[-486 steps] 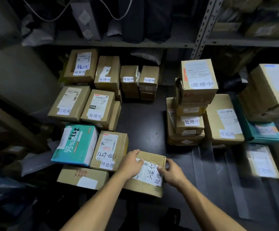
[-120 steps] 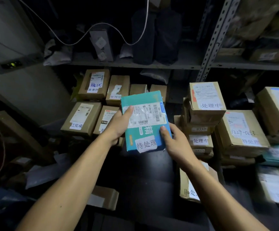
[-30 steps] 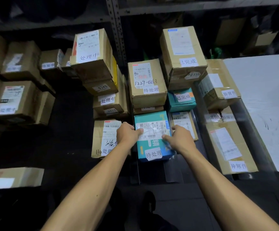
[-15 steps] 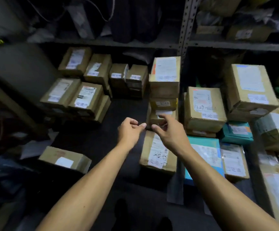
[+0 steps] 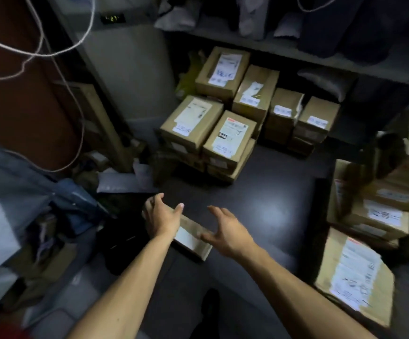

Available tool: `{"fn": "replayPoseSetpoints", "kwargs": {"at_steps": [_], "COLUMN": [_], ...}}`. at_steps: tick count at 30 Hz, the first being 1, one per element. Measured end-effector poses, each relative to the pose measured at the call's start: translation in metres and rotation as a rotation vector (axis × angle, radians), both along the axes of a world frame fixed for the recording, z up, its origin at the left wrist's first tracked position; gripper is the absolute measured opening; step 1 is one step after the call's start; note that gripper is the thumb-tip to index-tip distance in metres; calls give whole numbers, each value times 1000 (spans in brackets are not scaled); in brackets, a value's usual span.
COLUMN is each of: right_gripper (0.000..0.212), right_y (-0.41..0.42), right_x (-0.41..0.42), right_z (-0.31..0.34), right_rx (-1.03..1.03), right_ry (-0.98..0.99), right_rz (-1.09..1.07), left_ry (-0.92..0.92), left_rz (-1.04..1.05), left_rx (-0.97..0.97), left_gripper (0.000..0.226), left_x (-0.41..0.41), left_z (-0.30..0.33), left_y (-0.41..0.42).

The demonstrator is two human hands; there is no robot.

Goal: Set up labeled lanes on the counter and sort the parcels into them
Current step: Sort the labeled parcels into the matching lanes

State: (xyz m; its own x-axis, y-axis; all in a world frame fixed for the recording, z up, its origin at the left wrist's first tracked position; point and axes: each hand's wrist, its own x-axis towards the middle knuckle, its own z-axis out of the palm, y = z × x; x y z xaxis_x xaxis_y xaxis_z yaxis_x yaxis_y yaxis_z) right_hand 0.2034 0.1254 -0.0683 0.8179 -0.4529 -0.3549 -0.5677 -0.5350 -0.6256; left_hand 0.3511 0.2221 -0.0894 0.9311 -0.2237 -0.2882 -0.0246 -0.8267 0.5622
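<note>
Head view, flat oblong cardboard parcel (image 5: 191,232), left hand (image 5: 160,220) and right hand (image 5: 226,232) flanking it, each grip released

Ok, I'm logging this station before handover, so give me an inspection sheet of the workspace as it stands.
Surface: dark counter, bare in the middle.
Job's things: flat parcel near the front edge; labelled boxes grouped at the back; more stacked boxes at right.
Clutter: grey mailer bags and packaging piled left of the counter.
Hands: left hand open over the flat parcel's left end; right hand open at its right side; neither grips it.
Cables: white cable looping at upper left.
Surroundings: metal shelf above, holding dark bags.
</note>
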Motion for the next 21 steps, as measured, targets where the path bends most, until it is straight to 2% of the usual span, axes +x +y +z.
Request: {"fn": "replayPoseSetpoints", "kwargs": {"at_steps": [5, 7, 11, 16, 19, 21], "right_gripper": [103, 102, 98, 93, 69, 51], "right_y": [31, 34, 24, -12, -32, -42], "right_x": [49, 55, 60, 62, 55, 46], "right_z": [-40, -53, -52, -5, 24, 40], "right_rx": [-44, -62, -85, 54, 294, 474], "right_ry": [231, 274, 256, 2, -253, -416], "right_rz": [210, 228, 171, -74, -290, -382], "left_ry": [132, 192, 159, 119, 317, 504], "left_rz": [-96, -129, -168, 13, -17, -44], "left_rx": [59, 26, -62, -463, -550, -675], "left_gripper": [78, 73, 67, 70, 73, 54], "left_x": [41, 45, 51, 52, 49, 38], "left_z": [-36, -42, -38, 1, 22, 41], "left_y": [28, 29, 21, -1, -19, -33]}}
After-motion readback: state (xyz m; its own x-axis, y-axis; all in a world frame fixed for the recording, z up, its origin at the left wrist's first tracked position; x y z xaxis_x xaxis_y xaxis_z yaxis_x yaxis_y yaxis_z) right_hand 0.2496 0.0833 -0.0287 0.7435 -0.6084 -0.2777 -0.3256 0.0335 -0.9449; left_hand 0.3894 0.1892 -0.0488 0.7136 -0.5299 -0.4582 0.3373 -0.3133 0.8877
